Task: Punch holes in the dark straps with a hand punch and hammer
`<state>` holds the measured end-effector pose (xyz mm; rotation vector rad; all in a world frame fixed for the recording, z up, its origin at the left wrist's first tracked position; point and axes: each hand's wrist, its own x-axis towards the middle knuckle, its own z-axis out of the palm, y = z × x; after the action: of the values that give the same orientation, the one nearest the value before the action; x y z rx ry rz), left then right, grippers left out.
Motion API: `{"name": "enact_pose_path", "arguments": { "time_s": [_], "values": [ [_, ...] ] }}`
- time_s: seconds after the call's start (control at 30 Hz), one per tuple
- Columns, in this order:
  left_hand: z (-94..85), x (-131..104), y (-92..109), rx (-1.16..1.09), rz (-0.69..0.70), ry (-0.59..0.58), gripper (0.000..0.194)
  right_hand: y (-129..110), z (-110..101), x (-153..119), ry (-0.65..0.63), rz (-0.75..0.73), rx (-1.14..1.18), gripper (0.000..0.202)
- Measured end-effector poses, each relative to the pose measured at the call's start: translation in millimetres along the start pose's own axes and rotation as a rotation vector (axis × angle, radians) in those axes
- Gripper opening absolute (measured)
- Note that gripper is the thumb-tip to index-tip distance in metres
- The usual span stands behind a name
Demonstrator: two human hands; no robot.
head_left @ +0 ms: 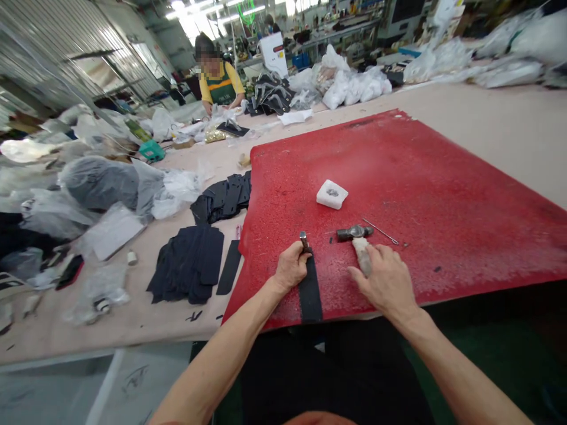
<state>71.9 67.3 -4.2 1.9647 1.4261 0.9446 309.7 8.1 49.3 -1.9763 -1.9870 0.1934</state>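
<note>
a punch (303, 241) is gripped in the closed fingers of the left hand (292, 265), at the far end of a dark strip (312, 289) laid on the red mat (420, 177). the handle (362, 257) of the hammer (354, 233) is loosely straddled by the right hand (387, 280), its thumb and fingers open. a thin rod (381, 231) is seen just beside the hammer, and a white block (332, 195) farther off. dark pieces (188, 262) are piled on the counter (172, 327), left of the mat.

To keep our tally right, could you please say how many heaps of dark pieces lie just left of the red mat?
2: the nearer heap and the farther heap behind it, by the red mat.
</note>
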Motion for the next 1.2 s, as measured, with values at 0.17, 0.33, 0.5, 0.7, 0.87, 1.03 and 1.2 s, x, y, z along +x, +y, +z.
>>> {"name": "enact_pose_path", "arguments": {
  "time_s": [0.17, 0.33, 0.5, 0.7, 0.87, 1.03, 1.2],
  "values": [
    [-1.0, 0, 1, -0.020, 0.014, -0.004, 0.012, 20, 11, 20, -0.250, 0.374, 0.384, 0.052],
    [-2.8, 0, 3, -0.025, 0.057, 0.001, 0.009, 16, 4, 32, -0.432, 0.678, 1.142, 0.039],
    [-6.1, -1, 7, -0.015, 0.059, 0.014, 0.008, 4, -8, 37, -0.428, 0.676, 1.187, 0.025],
    [-5.1, -1, 5, 0.013, 0.068, 0.008, 0.010, -48, -105, 41, -0.121, 0.086, 0.890, 0.063],
    [-4.4, -1, 4, 0.006, 0.067, 0.007, 0.011, -89, -154, 37, 0.380, -0.323, 0.502, 0.067],
    [-4.4, -1, 3, 0.035, 0.077, 0.019, 0.011, -80, -131, 35, -0.071, -0.553, 0.227, 0.051],
    [-4.2, -2, 1, 0.030, 0.082, 0.018, 0.010, -85, -167, 38, 0.095, -0.427, 0.391, 0.060]
  ]
}}
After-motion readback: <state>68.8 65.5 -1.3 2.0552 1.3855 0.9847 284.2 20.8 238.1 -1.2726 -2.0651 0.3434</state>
